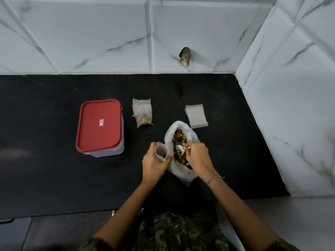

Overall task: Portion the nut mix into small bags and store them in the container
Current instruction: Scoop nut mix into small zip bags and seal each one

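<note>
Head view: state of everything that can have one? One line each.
container: closed, lid on
big bag: open, nut mix inside
small bag: open, upright, some mix in it
left hand: grips the small bag
right hand: holds the spoon
spoon: bowl down in the big bag
filled bags: lying flat, seal unclear
empty bags: flat, stacked

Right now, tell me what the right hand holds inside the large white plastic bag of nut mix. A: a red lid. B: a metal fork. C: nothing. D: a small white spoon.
D: the right hand pinches a small white spoon, its bowl down among the nut mix in the large white plastic bag.
</note>
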A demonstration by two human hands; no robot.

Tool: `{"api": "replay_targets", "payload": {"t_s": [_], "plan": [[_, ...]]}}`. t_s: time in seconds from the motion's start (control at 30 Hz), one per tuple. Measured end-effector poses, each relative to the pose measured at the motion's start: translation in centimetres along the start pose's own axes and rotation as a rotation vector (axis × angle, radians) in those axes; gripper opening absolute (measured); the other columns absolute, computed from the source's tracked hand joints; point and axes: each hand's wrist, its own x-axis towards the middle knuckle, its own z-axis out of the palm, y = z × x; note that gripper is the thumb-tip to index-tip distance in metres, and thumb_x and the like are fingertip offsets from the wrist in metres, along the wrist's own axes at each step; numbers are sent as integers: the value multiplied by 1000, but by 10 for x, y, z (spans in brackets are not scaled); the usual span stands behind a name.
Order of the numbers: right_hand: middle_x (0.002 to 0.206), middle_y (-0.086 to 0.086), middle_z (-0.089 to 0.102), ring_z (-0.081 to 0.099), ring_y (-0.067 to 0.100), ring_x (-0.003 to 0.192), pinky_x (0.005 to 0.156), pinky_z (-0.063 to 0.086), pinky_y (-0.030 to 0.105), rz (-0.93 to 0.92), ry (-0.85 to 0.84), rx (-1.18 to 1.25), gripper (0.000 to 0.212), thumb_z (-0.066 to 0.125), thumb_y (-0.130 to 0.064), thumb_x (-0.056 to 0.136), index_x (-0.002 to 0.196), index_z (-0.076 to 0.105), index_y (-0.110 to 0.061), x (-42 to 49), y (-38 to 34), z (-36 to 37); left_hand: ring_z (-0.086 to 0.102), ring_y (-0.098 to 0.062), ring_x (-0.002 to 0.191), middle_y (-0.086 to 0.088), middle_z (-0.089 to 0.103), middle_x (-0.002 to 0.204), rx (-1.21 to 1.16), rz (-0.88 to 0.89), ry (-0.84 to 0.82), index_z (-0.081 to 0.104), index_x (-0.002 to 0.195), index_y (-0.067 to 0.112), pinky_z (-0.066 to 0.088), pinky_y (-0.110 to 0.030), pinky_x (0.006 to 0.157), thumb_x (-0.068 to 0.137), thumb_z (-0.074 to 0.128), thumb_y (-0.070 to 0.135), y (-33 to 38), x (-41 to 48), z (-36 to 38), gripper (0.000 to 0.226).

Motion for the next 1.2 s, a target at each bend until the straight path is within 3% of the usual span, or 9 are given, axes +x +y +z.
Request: {"api": "replay_targets", "payload": {"t_s": [0.17, 0.33, 0.5, 0.73, 1.0, 1.13, 1.2], "plan": [[102, -1, 64, 59, 5, 88, 71, 47, 15, 181, -87, 270, 21, 57, -21, 93, 110, 66, -13, 6, 4, -1, 61, 5, 84, 13, 62, 90, -136, -54, -2, 54, 100, 20, 48, -6, 69, 75, 81, 25, 1, -2, 2, 37], [72, 0, 63, 56, 5, 60, 56, 46, 15, 509, -161, 713, 12, 57, -17, 93, 99, 65, -12, 5, 8, 3, 61, 8, 82, 10, 64, 91, -217, -95, 1, 55, 100, 16, 45, -3, 69, 75, 81, 22, -2, -2, 4, 38], [71, 4, 63, 57, 8, 60, 61, 52, 19, 640, -150, 997, 8, 56, -11, 93, 93, 65, -10, 2, 3, 6, 61, 8, 86, 9, 64, 94, -238, -107, -9, 55, 102, 18, 47, -5, 72, 74, 82, 21, -5, -1, 5, 39], [74, 2, 68, 62, 9, 66, 73, 56, 26, 532, -8, 887, 6, 58, -18, 92, 94, 64, -16, -1, 7, -1, 63, 3, 84, 13, 65, 88, -131, -60, 53, 56, 98, 24, 53, -22, 76, 75, 79, 31, -3, 0, 1, 34], [71, -2, 64, 60, 4, 62, 53, 49, 11, 402, 110, 744, 4, 56, -18, 93, 94, 60, -18, -12, 7, -19, 63, -2, 78, 14, 66, 85, 53, -25, 207, 55, 97, 27, 54, -31, 71, 75, 73, 47, 1, 1, -8, 35], [71, -3, 64, 60, 3, 62, 55, 48, 12, 343, 131, 712, 5, 56, -17, 93, 95, 61, -17, -16, 0, -25, 63, -1, 78, 15, 66, 86, 58, 0, 228, 55, 99, 28, 55, -31, 70, 76, 72, 49, 3, 3, -10, 35], [72, -2, 64, 60, 4, 62, 57, 48, 14, 401, 107, 839, 8, 57, -17, 92, 97, 63, -14, -16, -4, -31, 63, 0, 79, 15, 65, 86, 44, 16, 228, 54, 100, 27, 54, -29, 70, 76, 72, 46, 6, 3, -11, 35]]}}
